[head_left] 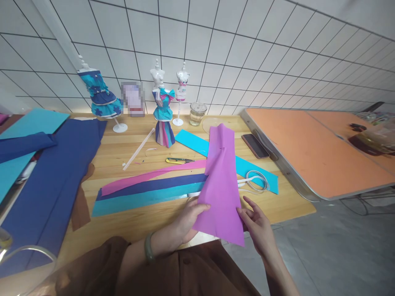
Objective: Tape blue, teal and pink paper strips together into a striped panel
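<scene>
A long piece of purple fabric [220,193] lies over the table's front edge, its near end lifted between my hands. My left hand [189,220] grips its left edge, thumb on top and fingers beneath. At the right edge, my right hand [254,220] pinches the fabric between thumb and finger. Under and beside it are a pink strip [151,174], a dark blue strip [154,185] and a turquoise strip [138,201]. A bright blue piece [193,142] passes diagonally beneath the purple fabric. Yellow-handled thread snips [179,160] lie just beyond the pink strip.
Small dress forms stand at the back: one in a blue dress [100,94], one in a multicoloured gown [163,115], one mostly white [182,82]. Nearby are a glass [197,114], a phone [255,146] and coiled cable [257,181]. Dark blue fabric [52,176] covers the left; an orange folding table [314,152] adjoins right.
</scene>
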